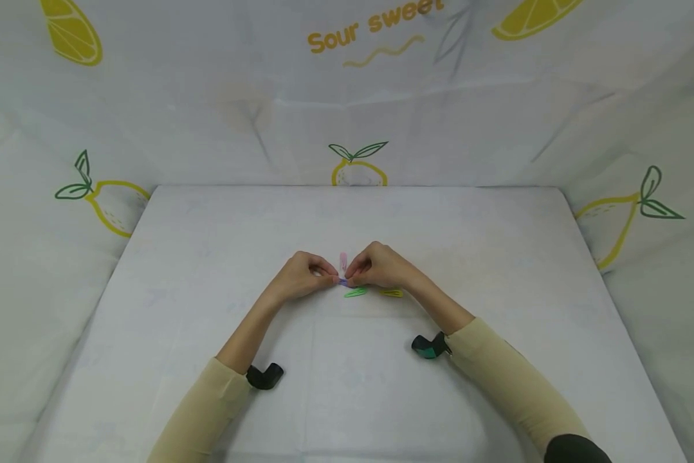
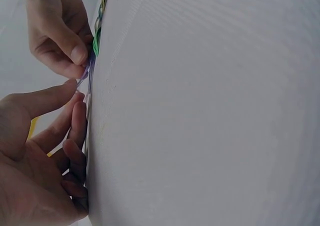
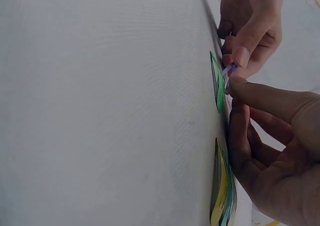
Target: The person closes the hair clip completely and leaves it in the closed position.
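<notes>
A small purple hair clip [image 1: 343, 281] is stretched between both hands, low over the white table. The left hand [image 1: 304, 275] pinches one end of it between thumb and fingertips. At the other end, the right hand [image 1: 381, 267] holds the clip in the same kind of pinch. In the right wrist view, part of the purple clip [image 3: 228, 72] shows between the two thumbs; the fingertips hide its ends. Just in front of the hands lies a green snap hair clip [image 1: 356, 292]. Behind the fingertips is a pink clip [image 1: 343, 260].
A yellow snap hair clip [image 1: 392, 293] lies below the right hand, with a teal clip [image 3: 230, 196] beside it in the right wrist view. White cloth printed with lemons [image 1: 358, 172] rises behind the table [image 1: 347, 399] and at both sides.
</notes>
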{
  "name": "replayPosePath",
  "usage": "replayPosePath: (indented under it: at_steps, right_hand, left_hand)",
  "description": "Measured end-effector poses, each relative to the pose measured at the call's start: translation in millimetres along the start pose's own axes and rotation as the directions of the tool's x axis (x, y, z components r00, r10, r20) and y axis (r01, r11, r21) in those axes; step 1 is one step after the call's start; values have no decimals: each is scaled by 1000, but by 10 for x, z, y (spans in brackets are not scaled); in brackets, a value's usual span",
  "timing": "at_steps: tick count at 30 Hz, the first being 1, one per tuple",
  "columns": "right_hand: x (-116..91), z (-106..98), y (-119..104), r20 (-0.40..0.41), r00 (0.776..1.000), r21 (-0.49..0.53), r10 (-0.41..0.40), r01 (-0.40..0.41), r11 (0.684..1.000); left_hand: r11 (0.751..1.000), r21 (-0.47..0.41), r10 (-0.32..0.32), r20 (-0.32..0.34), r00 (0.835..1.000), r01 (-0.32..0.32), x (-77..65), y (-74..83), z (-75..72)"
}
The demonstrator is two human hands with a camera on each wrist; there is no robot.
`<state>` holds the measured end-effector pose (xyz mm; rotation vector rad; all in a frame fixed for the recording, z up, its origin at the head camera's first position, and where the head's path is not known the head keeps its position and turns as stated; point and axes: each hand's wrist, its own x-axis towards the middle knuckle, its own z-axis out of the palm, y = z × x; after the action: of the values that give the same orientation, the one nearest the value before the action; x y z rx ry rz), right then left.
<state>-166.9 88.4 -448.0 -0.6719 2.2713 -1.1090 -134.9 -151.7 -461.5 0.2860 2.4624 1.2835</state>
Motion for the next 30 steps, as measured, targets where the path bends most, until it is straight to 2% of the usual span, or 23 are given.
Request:
replayPosePath:
  at_steps: [13, 30]
  right_hand:
    - [11, 31, -16, -1, 1000, -26, 25, -25, 999]
    - [-44, 29, -35, -18, 999, -45, -46, 45, 998]
  left_hand:
    - [1000, -10, 1, 21, 1000, 0, -3, 3, -18]
    - [1000, -7, 5, 46, 999, -5, -12, -12, -17]
